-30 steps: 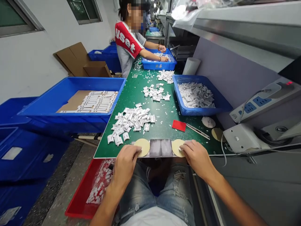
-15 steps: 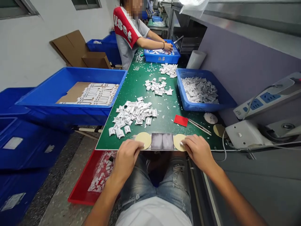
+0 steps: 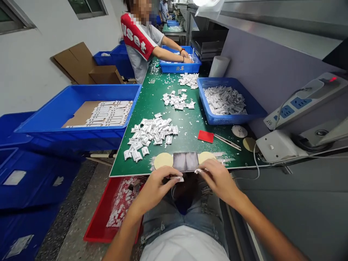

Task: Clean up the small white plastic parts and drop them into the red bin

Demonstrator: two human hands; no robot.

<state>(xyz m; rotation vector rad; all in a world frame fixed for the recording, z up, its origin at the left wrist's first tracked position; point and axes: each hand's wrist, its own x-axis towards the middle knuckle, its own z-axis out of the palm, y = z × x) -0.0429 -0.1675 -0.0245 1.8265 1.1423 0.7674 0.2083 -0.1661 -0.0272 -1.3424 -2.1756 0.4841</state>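
Showing only partly, a small white piece (image 3: 179, 179) is pinched by the left hand (image 3: 160, 183) and a second white piece (image 3: 198, 171) by the right hand (image 3: 219, 177), fingers closed on each, both just below the frame's centre. Their details are too small to make out. Just above, the right hand covers part of a yellow disc (image 3: 206, 156). The frame's upper edge crops a co-worker (image 3: 138, 40).
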